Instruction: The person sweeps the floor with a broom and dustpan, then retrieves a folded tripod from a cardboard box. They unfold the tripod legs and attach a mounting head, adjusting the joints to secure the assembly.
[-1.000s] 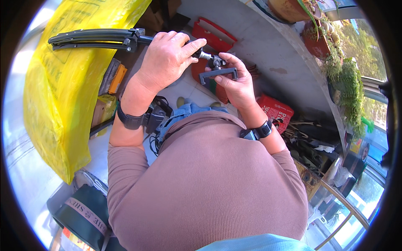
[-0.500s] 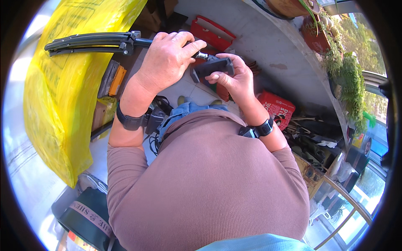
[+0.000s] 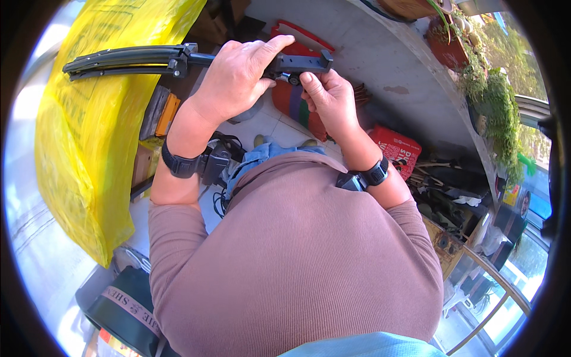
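Pale, curving wall (image 3: 369,41) is running behind the work, a dull stain marking it; leafy plants (image 3: 498,125) are trailing by the windows at right. Crinkled yellow plastic (image 3: 83,143) is bulging at left, glossy and creased. Across it, in mid-air, a black tripod (image 3: 125,62) is lying nearly level, slim legs folded together. Left hand (image 3: 238,71) is grasping its shaft, covering part of it. Right hand (image 3: 333,101) is bending, half curled, at a shiny joint (image 3: 291,78) below a flat bracket (image 3: 300,63) with a raised lip; some fingers are hiding behind, so cannot tell whether it is pinching. Ribbed brown top (image 3: 291,256) is partly covering a dark green tub (image 3: 113,322). Printed lettering is showing on tub, plastic and a red bag (image 3: 392,152).
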A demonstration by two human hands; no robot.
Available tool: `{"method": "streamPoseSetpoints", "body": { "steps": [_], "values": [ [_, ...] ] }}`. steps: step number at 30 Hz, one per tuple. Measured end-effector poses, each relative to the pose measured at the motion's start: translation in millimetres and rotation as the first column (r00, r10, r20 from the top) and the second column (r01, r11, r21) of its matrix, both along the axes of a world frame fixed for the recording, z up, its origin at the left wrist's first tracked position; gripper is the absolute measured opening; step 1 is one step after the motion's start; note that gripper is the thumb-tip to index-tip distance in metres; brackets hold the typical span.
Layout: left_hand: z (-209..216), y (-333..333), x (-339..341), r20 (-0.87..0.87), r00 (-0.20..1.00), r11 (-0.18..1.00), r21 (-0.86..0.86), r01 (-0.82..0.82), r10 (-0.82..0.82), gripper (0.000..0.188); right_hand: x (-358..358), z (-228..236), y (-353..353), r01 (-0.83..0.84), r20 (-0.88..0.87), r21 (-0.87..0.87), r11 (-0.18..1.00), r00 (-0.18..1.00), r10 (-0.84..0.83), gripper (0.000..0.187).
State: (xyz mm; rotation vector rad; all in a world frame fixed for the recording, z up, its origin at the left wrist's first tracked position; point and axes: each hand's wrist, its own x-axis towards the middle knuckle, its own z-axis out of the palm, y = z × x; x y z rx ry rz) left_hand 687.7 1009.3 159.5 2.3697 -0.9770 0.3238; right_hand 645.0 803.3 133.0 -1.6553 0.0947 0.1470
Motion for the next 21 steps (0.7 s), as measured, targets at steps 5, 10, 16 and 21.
{"method": "streamPoseSetpoints", "body": {
  "steps": [5, 10, 16, 21],
  "values": [
    [-4.4, 1.6, 6.3, 0.140, 0.988, 0.997, 0.029, 0.067, -0.071, 0.068, 4.5, 2.9, 4.5, 0.063, -0.108, 0.042, 0.997, 0.992, -0.059, 0.036],
    [-5.8, -1.0, 4.1, 0.186, 0.982, 0.997, 0.076, 0.021, -0.035, 0.067, 3.8, 4.3, 5.9, 0.095, -0.251, 0.274, 0.957, 0.968, -0.025, 0.039],
    [-6.1, -6.7, 4.5, 0.292, 0.956, 0.993, 0.119, -0.024, -0.012, 0.064, 2.7, -0.1, 5.7, 0.111, -0.322, 0.350, 0.930, 0.947, 0.008, 0.042],
    [-7.7, -5.3, 7.1, 0.333, 0.943, 0.996, 0.082, -0.026, -0.003, 0.060, -4.7, 2.9, -1.0, 0.027, -0.254, 0.408, 0.912, 0.964, 0.085, 0.038]
  ]
}}
